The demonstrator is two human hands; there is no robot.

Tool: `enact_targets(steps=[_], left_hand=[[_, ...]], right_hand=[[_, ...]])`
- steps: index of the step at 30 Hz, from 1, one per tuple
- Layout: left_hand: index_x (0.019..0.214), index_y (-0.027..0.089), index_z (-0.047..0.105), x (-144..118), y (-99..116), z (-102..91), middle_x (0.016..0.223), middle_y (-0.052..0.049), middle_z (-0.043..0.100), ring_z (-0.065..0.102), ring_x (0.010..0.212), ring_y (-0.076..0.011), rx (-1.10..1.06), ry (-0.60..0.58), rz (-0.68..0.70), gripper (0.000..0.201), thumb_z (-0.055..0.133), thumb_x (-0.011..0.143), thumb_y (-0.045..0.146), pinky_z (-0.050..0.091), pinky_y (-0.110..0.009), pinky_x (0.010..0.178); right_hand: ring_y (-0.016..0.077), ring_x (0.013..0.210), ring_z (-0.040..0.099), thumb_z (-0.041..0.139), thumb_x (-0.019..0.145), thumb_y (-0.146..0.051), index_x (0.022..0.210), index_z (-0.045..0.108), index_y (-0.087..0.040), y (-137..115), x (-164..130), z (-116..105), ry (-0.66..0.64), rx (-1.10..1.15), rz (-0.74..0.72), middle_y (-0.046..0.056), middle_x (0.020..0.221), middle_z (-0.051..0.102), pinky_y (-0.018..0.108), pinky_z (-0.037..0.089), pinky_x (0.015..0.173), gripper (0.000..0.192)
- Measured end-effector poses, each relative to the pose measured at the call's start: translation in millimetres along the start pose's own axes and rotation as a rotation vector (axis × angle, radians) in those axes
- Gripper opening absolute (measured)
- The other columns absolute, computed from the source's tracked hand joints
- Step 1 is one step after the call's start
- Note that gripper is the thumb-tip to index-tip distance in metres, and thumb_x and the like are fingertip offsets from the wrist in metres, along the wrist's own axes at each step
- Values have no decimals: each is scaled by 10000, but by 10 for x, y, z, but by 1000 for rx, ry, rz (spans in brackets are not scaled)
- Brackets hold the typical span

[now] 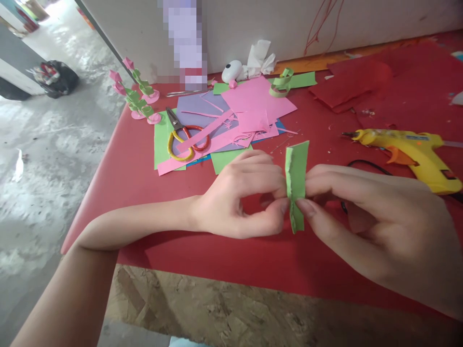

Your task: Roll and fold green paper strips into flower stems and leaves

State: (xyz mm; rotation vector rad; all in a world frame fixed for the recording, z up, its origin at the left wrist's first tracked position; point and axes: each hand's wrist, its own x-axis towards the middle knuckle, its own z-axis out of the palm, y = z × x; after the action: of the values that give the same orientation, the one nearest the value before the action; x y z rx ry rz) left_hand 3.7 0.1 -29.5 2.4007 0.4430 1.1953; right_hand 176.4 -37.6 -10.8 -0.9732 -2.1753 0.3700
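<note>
We see a red table (202,255) against a pale panel (253,29), with a grey floor (43,193) to the left and a black bag (65,82) on it. Near the panel lie pink, purple and green papers; the scissors (177,126) rest among them, partly under a pink strip (206,130). Three paper flowers (136,105) stand at the table's left edge, and a yellow glue gun (408,147) lies on the right, beyond our right hand. Our left forearm bends in across the table, the left hand (235,195) with fingers curled; the right hand (383,217) comes in from the right, thumb and finger meeting. We hold the green strip (299,178) between the two hands, each pinching one long edge, the left edge looking ragged.
</note>
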Motion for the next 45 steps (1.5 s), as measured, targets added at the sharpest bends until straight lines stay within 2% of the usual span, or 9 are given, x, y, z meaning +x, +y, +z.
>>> enact_targets(steps=[3,7,10,14,20,26,30,35,45], left_hand=[[538,158,454,3,-5,10,478,38,515,412,506,-53,0,3,-9,218,497,743,99,413,-227,594],[495,158,435,-8,2,36,439,50,468,374,490,-53,57,54,-13,231,513,705,102,393,-226,560],[475,162,423,-31,4,66,431,50,433,367,517,-70,109,83,-44,230,511,683,115,386,-245,559],[466,165,399,-61,-5,105,436,52,405,365,544,-82,139,121,-82,228,504,666,131,399,-263,580],[459,172,383,-70,-19,124,431,50,381,370,538,-87,163,127,-88,227,495,652,136,399,-267,586],[500,171,440,-53,7,84,449,49,475,364,523,-80,122,75,-50,218,494,709,146,424,-280,640],[538,180,443,-36,20,38,467,43,493,407,537,-85,86,0,-65,216,471,751,158,426,-274,666],[549,169,435,-18,4,13,482,36,484,389,532,-73,14,12,-44,214,466,757,130,402,-252,635],[587,164,476,-20,-10,12,509,28,522,418,529,-64,-146,-25,-39,218,468,799,117,427,-229,623]], right_hand=[[28,443,386,493,841,-142,706,502,-196,3,7,-3,2,-33,-6,-57,565,498,183,280,363,146],[27,495,458,494,854,-164,723,487,-194,10,-36,27,5,-116,-36,-42,629,562,174,354,436,135],[42,516,468,475,877,-199,721,467,-197,9,-78,75,51,-264,-63,-35,629,565,202,350,465,156],[82,534,439,505,863,-186,692,440,-200,12,-119,143,136,-457,-181,-25,577,505,258,335,504,183],[102,564,438,519,835,-138,681,442,-196,28,-127,157,131,-480,-218,-9,589,495,266,343,530,182],[56,502,391,415,900,-209,703,457,-190,8,-73,57,28,-282,-76,-33,584,472,219,310,464,203],[34,504,381,449,878,-157,717,456,-192,16,-47,20,10,-133,-45,-51,575,424,171,336,470,165],[28,520,420,479,859,-130,735,482,-196,17,-31,3,-27,-1,15,-48,607,488,162,359,461,140],[21,470,417,449,865,-116,673,439,-197,43,-10,-13,-51,120,-5,-61,581,510,140,358,428,208]])
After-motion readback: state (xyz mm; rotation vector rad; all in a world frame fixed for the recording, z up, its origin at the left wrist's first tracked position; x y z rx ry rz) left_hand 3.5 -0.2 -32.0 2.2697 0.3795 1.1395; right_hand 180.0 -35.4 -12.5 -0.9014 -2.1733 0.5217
